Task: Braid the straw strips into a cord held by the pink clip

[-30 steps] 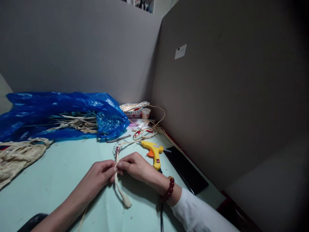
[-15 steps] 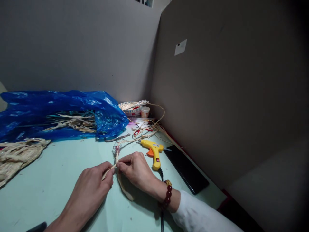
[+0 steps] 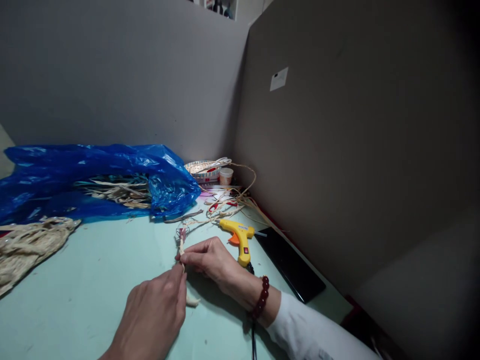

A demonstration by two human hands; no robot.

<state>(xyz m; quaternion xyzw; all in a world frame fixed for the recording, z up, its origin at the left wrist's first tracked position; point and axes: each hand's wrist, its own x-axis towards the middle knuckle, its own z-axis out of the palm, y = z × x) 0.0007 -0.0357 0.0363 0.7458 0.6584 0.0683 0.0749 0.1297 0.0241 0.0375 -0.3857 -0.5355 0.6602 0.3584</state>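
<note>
Between my hands is a pale straw-like braid (image 3: 182,246), its upper end running to a small clip (image 3: 181,233) on the tabletop. My right hand (image 3: 212,262) pinches the braid between thumb and fingertips. Just below, my left hand (image 3: 152,305) is closed at the strands, its fingertips partly hidden behind its own back. One loose strand end (image 3: 192,301) curves out beside my left hand and lies on the table. A yellow glue gun (image 3: 242,240) with an orange trigger rests beyond my right wrist.
A blue plastic bag (image 3: 112,160) holding dry strands lies at the back left, with a woven straw piece (image 3: 30,250) in front. A black flat panel (image 3: 292,265) lies by the right partition. A basket (image 3: 202,169), a paper cup (image 3: 225,176) and red-handled scissors (image 3: 213,207) sit behind.
My left hand has turned over and moved right, closer under my right hand. The loose strand end has shifted left. My right hand stays pinched on the braid.
</note>
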